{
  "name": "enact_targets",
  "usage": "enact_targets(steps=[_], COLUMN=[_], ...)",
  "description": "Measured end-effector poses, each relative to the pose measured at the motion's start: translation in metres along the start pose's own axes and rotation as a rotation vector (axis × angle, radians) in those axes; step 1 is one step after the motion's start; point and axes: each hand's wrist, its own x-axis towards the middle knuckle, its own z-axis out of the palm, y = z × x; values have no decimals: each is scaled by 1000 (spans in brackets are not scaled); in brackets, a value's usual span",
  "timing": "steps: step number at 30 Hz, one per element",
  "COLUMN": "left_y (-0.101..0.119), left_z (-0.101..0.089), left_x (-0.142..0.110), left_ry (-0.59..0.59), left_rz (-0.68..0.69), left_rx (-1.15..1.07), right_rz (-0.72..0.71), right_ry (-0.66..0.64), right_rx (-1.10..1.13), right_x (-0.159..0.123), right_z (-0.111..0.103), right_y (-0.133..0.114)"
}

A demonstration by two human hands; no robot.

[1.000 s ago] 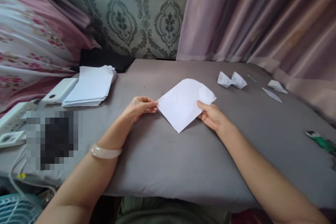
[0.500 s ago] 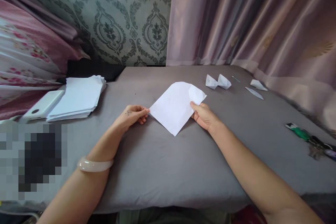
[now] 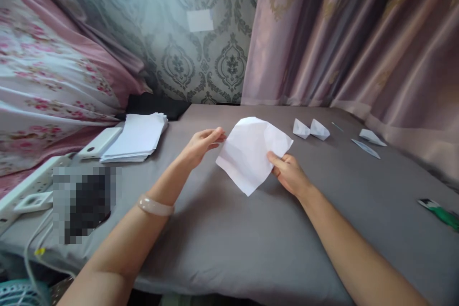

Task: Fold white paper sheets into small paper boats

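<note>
A sheet of white paper [image 3: 247, 155] is held up tilted above the grey cloth, one corner pointing down towards me. My right hand [image 3: 289, 172] pinches its lower right edge, thumb on top and fingers underneath. Beside the upper left edge is my left hand [image 3: 204, 146], fingers stretched out and holding nothing; whether the fingertips touch the sheet I cannot tell. The paper's left corner hangs free below that hand. Faint creases run across the sheet near its right corner.
Two folded paper shapes [image 3: 310, 129] stand at the back right, with flatter folded pieces [image 3: 373, 137] farther right. A paper stack [image 3: 134, 138] lies back left beside a white box [image 3: 100, 143]. A power strip [image 3: 36, 181] sits far left; a green object [image 3: 439, 213] lies right.
My left hand has let go of the paper's left corner and moved up along its edge, fingers opening. My right hand keeps its grip. The view has shifted to the left.
</note>
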Motion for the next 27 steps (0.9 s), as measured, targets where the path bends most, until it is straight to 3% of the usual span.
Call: enact_targets(steps=[2,10,14,18,23,27], left_y=[15,59,71,65,44,31], left_z=[12,42,49,53,52,49], left_x=[5,10,8,7,4,2], left_ry=[-126,-369,-315,-228,-181,-162], left_rz=[6,-103,-110,-146,-210,-237], left_rx=[-60,-129,-57,-97,-113,-113], right_rz=[0,-23,33,87,-46,-60], right_ry=[-21,-60,-123,-204,-6,169], right_rx=[-13,7,10,36,37,16], right_x=[-3,-7,-13,-16,-9,-2], right_z=[1,-4,-6,-8,-11,-14], right_y=[-3,-15,-23,-30,-32,-25])
